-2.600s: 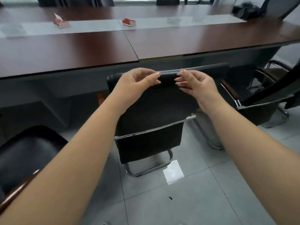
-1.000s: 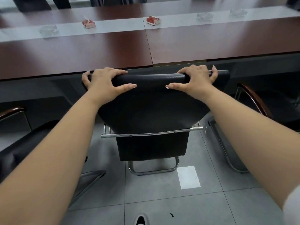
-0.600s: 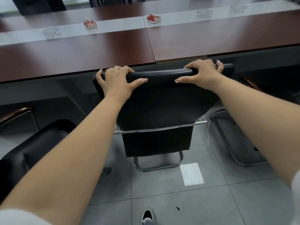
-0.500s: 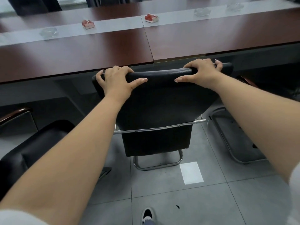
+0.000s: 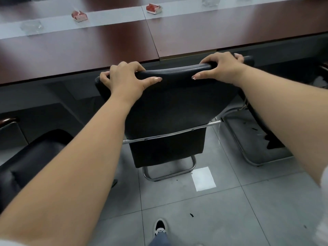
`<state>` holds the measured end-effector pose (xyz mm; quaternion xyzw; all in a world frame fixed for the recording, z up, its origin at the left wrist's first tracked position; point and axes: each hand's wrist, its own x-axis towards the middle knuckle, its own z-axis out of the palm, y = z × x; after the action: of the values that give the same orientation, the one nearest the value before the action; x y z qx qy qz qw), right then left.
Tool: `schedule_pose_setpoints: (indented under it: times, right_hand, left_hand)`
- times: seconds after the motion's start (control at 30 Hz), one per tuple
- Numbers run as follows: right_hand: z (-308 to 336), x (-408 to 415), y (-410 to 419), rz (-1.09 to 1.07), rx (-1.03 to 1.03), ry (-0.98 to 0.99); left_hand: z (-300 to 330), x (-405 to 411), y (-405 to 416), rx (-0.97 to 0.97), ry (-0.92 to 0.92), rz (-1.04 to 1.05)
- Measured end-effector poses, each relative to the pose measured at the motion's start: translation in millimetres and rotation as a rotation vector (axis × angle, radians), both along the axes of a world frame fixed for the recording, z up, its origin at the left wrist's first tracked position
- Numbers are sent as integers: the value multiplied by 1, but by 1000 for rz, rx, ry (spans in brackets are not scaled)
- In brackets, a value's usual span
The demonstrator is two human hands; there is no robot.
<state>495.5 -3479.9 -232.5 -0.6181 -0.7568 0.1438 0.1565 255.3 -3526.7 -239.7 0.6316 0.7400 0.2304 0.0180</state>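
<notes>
Gripped chair [image 5: 177, 103] backrest with left hand [image 5: 124, 77] and right hand [image 5: 223, 66], fingers curled over.
Risked knocking desk [image 5: 88, 50] edge if shoved hard; clearance possibly nil.

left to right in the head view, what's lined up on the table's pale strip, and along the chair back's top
On the strip: clear glass dish -> red and white box -> second red and white box -> second clear glass dish. On the chair back: left hand -> right hand, both gripping it.
</notes>
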Motion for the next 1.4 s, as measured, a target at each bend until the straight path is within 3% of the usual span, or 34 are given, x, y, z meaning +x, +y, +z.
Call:
schedule_pose_setpoints:
  times: [1.07,1.2,1.33,1.4]
  right_hand:
    - [-4,-9,-33,-58,8,-61]
    - [-9,-13,-42,-63,91,45]
    - [-29,-26,-67,-97,316,442]
    - [-43,-36,-85,-164,328,560]
  left_hand:
    - [-9,-21,-18,70,-5,-203]
    - [-13,-24,-26,134,-109,-256]
    - [-15,-19,-45,289,-397,-272]
    - [-21,-12,-60,305,-524,-259]
